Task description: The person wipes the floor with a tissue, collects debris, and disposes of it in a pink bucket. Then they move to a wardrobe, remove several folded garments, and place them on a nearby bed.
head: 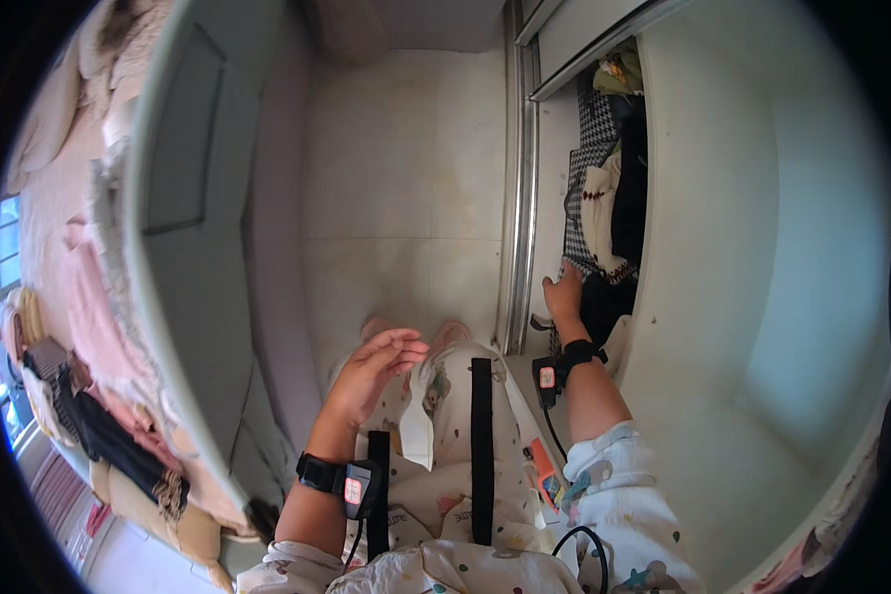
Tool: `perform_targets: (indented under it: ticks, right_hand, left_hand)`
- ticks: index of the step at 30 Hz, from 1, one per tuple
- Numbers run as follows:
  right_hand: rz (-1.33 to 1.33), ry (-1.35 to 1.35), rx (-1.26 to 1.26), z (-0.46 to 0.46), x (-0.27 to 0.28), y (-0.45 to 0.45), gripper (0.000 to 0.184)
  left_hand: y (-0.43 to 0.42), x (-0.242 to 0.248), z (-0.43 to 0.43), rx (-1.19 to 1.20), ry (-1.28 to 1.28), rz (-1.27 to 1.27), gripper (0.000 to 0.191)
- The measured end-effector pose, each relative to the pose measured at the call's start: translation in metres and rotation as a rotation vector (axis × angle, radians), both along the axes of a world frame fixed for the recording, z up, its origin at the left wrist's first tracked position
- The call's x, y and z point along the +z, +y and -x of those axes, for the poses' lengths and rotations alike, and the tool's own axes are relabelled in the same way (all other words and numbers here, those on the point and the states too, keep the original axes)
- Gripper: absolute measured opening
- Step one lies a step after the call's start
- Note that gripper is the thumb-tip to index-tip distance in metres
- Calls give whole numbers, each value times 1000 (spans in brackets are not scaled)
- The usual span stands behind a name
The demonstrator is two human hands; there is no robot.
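Note:
My right hand (563,295) reaches into the wardrobe on the right, its fingers at the lower edge of a black-and-white houndstooth cloth (575,230). Whether the fingers grip the cloth cannot be told. Beside it lie a cream knitted garment (598,215) with a dark red pattern and black clothing (629,185). More black fabric (607,304) lies just right of my hand. My left hand (386,360) hovers over my lap, holding nothing, its fingers slightly bent.
A metal sliding-door track (518,208) edges the wardrobe, with a pale panel (705,223) to its right. Tiled floor (386,171) stretches ahead. On the left stands a grey-green bed board (185,148); beyond it lie a pink garment (104,297) and a dark scarf (111,438).

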State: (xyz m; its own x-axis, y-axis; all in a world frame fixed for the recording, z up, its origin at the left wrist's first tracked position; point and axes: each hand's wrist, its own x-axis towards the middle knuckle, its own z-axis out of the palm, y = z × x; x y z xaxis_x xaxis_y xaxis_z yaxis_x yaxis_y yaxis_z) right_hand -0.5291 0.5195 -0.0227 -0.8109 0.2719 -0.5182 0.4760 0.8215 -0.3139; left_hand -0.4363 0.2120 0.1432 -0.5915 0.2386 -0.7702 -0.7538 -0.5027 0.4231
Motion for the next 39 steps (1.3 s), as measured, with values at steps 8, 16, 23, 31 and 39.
perform_targets:
  ticks: [8,16,23,31,39]
  right_hand:
    - [-449,428,194,41,-40,12,61]
    - [-830,394,57,77,-56,34,71]
    - [-934,463,48,83,-81,51,50]
    - [-889,561,35,85,-90,60,34]
    - [-932,579,86,88,-109,72,33]
  left_hand:
    - [12,-96,33,136,51,-102,27]
    - [5,-155,78,70,220,-141,27]
    - [9,-161,95,-20,282,-139,27]
    - [-3,-121,104,-1,392,-49,28]
    - [-12,-102,121,0,448,9,27]
